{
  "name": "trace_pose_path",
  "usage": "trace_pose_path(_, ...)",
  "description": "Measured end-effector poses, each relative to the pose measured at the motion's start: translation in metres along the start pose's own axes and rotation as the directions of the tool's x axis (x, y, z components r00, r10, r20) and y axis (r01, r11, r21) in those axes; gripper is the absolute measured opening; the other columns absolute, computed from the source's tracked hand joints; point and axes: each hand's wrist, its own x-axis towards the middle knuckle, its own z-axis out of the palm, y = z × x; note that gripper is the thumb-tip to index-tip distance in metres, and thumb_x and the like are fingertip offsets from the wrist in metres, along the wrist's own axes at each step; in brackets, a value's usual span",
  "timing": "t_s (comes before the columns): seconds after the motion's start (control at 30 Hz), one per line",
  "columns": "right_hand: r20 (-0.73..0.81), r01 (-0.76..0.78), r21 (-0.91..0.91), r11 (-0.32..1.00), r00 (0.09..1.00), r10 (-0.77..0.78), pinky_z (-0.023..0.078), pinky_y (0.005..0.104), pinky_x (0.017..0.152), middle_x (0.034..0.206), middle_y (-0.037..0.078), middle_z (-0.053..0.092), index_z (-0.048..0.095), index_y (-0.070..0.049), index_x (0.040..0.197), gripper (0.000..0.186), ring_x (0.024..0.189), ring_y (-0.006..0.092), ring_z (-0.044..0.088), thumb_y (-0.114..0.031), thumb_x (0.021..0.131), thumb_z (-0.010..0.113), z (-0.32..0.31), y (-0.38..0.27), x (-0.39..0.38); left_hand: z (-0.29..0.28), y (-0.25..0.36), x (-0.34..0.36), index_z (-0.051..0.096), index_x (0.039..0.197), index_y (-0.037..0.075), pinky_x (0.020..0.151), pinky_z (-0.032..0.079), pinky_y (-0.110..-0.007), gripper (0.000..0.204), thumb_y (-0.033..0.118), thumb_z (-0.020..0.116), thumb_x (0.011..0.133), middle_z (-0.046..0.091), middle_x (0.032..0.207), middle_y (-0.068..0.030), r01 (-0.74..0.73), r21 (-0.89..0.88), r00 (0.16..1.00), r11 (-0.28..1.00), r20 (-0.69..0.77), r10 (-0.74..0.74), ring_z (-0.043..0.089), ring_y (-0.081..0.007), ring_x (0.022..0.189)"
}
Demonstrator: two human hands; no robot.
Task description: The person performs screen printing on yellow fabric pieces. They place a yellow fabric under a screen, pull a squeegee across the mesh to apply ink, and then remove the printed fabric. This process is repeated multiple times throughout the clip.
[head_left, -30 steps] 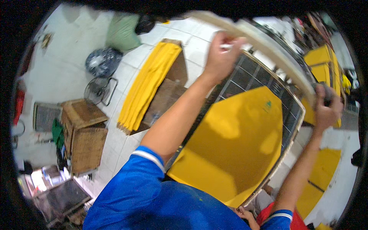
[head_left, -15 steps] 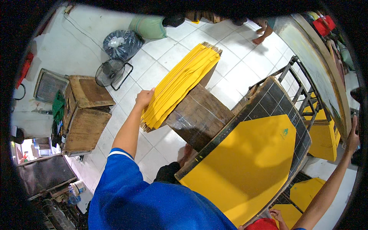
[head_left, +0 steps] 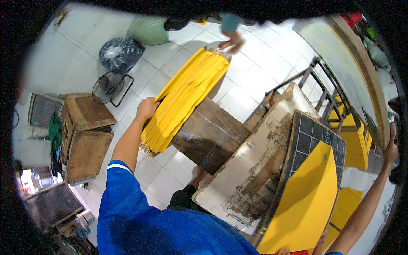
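yellow folded sheets, packed into a thick stack (head_left: 187, 100), lie right at the person's left hand (head_left: 146, 109), which touches the left long edge near its middle; whether the fingers are clamped on it cannot be told. the right hand (head_left: 392, 148) is far apart from the left, out at the right rim, against the lower end of a wood-edged frame (head_left: 361, 59); one finger points straight up, and its grip cannot be made out either.

the stack is ahead of the person and to the left, its long axis slanting from near-left to far-right, so the left hand is much the nearer. it looks bright and matte, the layers fanned like pages, with ragged brown edges at both ends.

under its right side runs a dark brown board (head_left: 212, 131), reaching to a worn, stained white surface (head_left: 238, 170). to the right of that a black gridded board (head_left: 299, 131) stands tilted, bearing a flat yellow sheet (head_left: 308, 204), with another person's fingers (head_left: 283, 251) at its lower edge. farther out, a black metal bracket (head_left: 304, 77) rises beside the frame.
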Motion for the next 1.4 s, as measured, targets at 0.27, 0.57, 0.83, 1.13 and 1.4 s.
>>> trace_pose_path(0.27,-0.031,-0.054,-0.08,0.995,0.998,0.051,0.046,0.0301,0.101,0.122,0.006,0.072,0.071,-0.011,0.13,0.049,0.112,0.0159,0.064,-0.05,0.102,0.062,0.005,-0.012,-0.013,0.009,0.01,0.008,0.074,0.099,0.004,0.083,0.053,-0.053,0.031,0.033,0.067,0.094,0.072,0.1,-0.0247,0.101,-0.041,0.988,0.994,-0.109,-0.105,0.068,-0.0446,0.095)
trace_pose_path(0.57,-0.1,-0.147,0.014,0.989,0.984,0.148,0.049,0.034,0.093,0.112,0.011,0.072,0.07,-0.008,0.124,0.066,0.099,0.0234,0.068,-0.068,0.095,0.061,0.011,-0.042,-0.025,-0.108,0.073,-0.059,0.072,0.104,0.007,0.076,0.052,-0.055,0.036,0.041,0.064,0.097,0.071,0.092,-0.0254,0.08,0.064,0.921,0.995,-0.387,-0.049,0.068,-0.0466,0.091)
trace_pose_path(0.83,-0.1,-0.268,-0.055,0.962,0.96,0.262,0.051,0.0393,0.093,0.111,0.016,0.074,0.073,-0.01,0.121,0.07,0.106,0.0302,0.07,-0.072,0.09,0.063,-0.004,-0.109,-0.035,-0.163,0.104,-0.275,0.074,0.112,0.004,0.077,0.058,-0.04,0.027,0.007,0.073,0.086,0.076,0.103,-0.0179,-0.312,-0.016,0.68,0.95,-0.702,0.211,0.074,-0.0357,0.09)
trace_pose_path(1.13,-0.077,-0.287,-0.042,0.957,0.956,0.283,0.052,0.0476,0.092,0.111,0.019,0.074,0.075,-0.011,0.118,0.078,0.106,0.0374,0.07,-0.08,0.084,0.06,-0.012,-0.142,-0.061,0.015,0.031,-0.372,0.031,0.159,0.003,0.12,0.032,-0.049,0.102,0.065,0.068,0.087,0.04,0.158,-0.027,-0.051,-0.321,0.972,0.946,-0.232,-0.027,0.042,-0.046,0.143)
trace_pose_path(1.4,-0.181,-0.228,-0.079,0.971,0.961,0.211,0.054,0.0501,0.085,0.099,0.016,0.074,0.076,-0.012,0.107,0.077,0.096,0.0359,0.071,-0.083,0.083,0.059,-0.003,-0.15,-0.081,0.053,-0.003,-0.355,0.054,0.064,-0.005,0.063,0.039,-0.051,0.066,0.049,0.06,0.101,0.059,0.065,-0.0189,0.32,-0.518,0.68,0.793,-0.457,-0.573,0.054,-0.0331,0.062)
